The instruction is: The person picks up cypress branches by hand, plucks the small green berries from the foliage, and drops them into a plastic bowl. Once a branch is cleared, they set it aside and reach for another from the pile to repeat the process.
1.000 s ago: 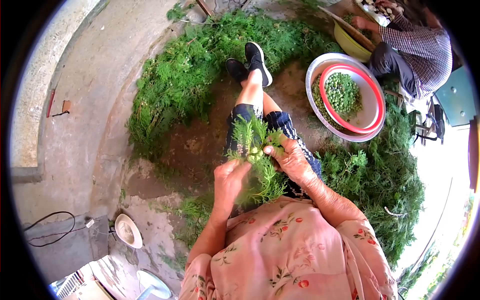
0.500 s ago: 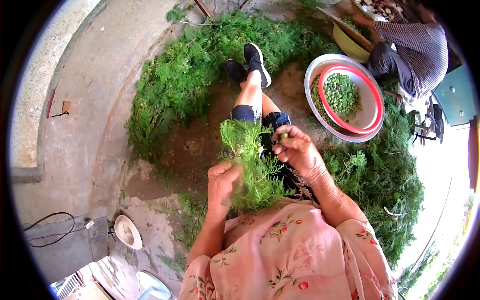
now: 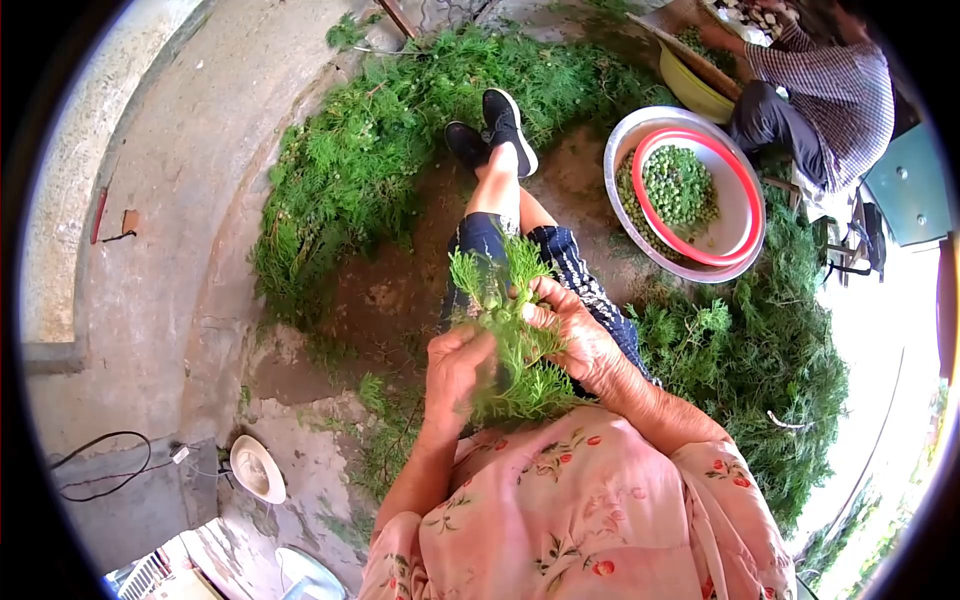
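Note:
A leafy green conifer sprig point(image 3: 528, 375) with small round green cones point(image 3: 505, 308) is held over my lap. My left hand point(image 3: 460, 368) is closed around its stem on the left side, slightly blurred. From the right, my right hand point(image 3: 575, 338) reaches into the sprig, thumb and forefinger pinched at the cones; the exact contact is partly hidden by leaves. Ahead to the right, a large metal basin point(image 3: 612, 165) holds many green cones and a red-rimmed bowl point(image 3: 756, 212) with more of them inside.
Cut conifer branches point(image 3: 345, 170) heap around my feet, with another heap point(image 3: 770, 370) on the right. A co-worker point(image 3: 825, 100) sits at upper right beside a yellow-green basin point(image 3: 690, 85) and a flat woven tray. A pale hat point(image 3: 257, 468) lies at lower left.
My right hand has moved left and down from beside the sprig, where it held a green cone, into the sprig's cones. My left hand still grips the sprig, which has turned slightly.

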{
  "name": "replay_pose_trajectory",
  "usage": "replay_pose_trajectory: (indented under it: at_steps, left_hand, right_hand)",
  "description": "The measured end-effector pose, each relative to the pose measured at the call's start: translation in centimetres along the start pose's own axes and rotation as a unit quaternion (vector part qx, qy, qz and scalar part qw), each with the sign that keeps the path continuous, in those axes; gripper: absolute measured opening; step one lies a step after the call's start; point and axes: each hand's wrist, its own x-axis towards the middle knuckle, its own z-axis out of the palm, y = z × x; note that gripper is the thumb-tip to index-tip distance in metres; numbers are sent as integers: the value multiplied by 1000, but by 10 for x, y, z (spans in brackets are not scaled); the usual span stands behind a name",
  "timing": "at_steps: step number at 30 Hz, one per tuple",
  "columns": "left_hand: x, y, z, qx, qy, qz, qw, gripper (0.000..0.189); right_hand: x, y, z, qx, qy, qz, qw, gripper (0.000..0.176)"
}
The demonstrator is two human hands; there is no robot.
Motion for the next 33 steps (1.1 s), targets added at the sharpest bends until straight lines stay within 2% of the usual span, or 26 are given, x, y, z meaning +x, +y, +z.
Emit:
replay_pose_trajectory:
  at_steps: [1,4,5,9,12,16,20,22,23,24,26,28,29,30,32,33]
  left_hand:
    - [0,2,1,6,-7,4,1000,19]
    - [-1,6,5,29,-2,2,1000,25]
    - [-1,7,7,38,4,-1,999,28]
    - [-3,7,9,25,0,0,1000,27]
    - [-2,2,10,50,-16,-7,999,27]
    - [-1,1,22,54,-32,-5,998,26]
    - [2,-8,24,64,-54,-9,996,21]
    - [1,0,30,84,-50,1,995,21]
    - [-4,10,31,91,1,-33,995,23]
    - [-4,9,19,159,-21,61,985,23]
    - [1,0,7,78,25,16,997,23]
    - [0,-1,6,81,48,13,995,20]
    - [8,-18,-6,134,5,88,987,17]
    - [6,-16,1,113,15,53,992,20]
    - [0,-7,12,73,39,-19,996,26]
    - [3,-13,8,89,29,-3,996,25]
  right_hand:
    - [3,4,1,26,5,-36,999,26]
    - [0,-3,2,-23,35,-17,999,27]
    - [3,5,-4,-33,32,-44,998,25]
    - [6,7,-11,-146,44,-104,983,17]
    - [4,8,-15,-157,97,-103,977,13]
    - [-3,2,-19,-78,141,-33,986,7]
    - [-7,-1,-27,-163,170,-68,970,7]
    - [-5,-3,-39,-218,217,-111,945,13]
    - [-6,-14,-48,-235,247,-140,930,12]
    - [-7,-27,-59,-251,278,-169,912,12]
    - [-6,-41,-96,-128,263,-154,944,11]
    - [-6,-40,-118,-5,271,-129,954,13]
    - [-8,-43,-126,24,284,-112,952,15]
    - [-6,-47,-138,28,291,-119,949,11]
    - [-1,-63,-166,102,291,-187,933,9]
    - [-1,-74,-176,121,291,-245,917,8]
